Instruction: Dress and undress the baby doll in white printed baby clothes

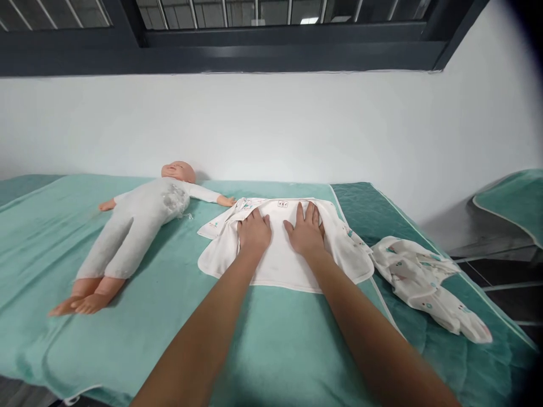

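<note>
A small white garment (278, 254) with a printed label near its top edge lies opened out on the green cover. My left hand (255, 230) rests on its left half, palm down with the fingers spread a little. On its right half lies my right hand (306, 230), fingers apart and partly under the folded front panel. Neither hand grips anything that shows. To the left a baby doll (142, 209) in a white body suit lies on its back, one hand touching or very near the garment's left edge. A patterned white garment (418, 280) lies crumpled at the right.
The green cover (169, 333) spreads over the bed, with a darker green section at the right. Behind it stands a white wall (271, 127) below a dark barred window frame (288, 51). Another green covered surface (515, 200) is at the far right.
</note>
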Action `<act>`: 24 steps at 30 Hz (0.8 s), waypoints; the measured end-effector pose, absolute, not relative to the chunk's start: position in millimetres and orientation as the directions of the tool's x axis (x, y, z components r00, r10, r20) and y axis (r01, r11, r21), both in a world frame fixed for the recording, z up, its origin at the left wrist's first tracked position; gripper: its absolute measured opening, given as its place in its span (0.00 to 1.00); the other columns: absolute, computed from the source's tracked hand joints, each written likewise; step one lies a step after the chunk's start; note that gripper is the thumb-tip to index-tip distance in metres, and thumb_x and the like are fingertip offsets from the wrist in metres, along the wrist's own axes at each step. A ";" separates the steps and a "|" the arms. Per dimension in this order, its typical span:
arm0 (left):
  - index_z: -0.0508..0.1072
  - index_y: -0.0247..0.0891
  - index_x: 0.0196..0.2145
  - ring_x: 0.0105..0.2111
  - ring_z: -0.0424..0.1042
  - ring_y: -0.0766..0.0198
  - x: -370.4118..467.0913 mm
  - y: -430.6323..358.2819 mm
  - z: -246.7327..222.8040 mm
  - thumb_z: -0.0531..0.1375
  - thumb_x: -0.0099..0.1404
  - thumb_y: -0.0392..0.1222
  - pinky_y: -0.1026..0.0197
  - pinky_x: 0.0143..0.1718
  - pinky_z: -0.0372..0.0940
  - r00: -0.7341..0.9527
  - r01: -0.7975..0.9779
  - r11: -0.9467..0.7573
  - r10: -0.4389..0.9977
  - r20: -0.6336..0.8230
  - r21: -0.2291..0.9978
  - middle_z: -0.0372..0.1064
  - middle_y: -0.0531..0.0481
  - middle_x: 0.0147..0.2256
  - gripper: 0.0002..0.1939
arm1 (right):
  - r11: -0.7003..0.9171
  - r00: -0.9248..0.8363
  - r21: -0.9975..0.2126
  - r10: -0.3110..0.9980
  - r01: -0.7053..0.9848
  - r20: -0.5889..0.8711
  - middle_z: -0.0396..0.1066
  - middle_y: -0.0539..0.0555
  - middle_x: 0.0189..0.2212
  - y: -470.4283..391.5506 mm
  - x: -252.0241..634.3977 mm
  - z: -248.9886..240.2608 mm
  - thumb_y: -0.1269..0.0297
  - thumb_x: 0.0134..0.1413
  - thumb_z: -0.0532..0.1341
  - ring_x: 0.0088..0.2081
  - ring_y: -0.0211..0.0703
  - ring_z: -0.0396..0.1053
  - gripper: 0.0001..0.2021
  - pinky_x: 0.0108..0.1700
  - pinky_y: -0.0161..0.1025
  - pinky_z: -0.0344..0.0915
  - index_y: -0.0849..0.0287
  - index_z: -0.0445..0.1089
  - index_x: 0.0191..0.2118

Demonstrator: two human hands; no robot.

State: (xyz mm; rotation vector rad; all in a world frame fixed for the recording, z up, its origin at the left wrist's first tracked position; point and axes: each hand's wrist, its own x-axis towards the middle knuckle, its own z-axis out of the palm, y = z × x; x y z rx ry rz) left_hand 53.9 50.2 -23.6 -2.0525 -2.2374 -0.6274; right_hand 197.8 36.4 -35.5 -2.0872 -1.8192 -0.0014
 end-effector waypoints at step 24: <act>0.65 0.34 0.58 0.60 0.64 0.45 55.1 53.8 -16.8 0.43 0.72 0.53 0.42 0.59 0.55 -0.173 0.956 0.115 0.965 0.200 0.270 0.68 0.33 0.58 0.27 | -0.051 0.131 -0.337 0.967 0.940 0.218 0.30 0.63 0.73 49.5 210.2 -38.4 0.45 0.63 0.50 0.72 0.59 0.33 0.40 0.68 0.58 0.42 0.60 0.37 0.73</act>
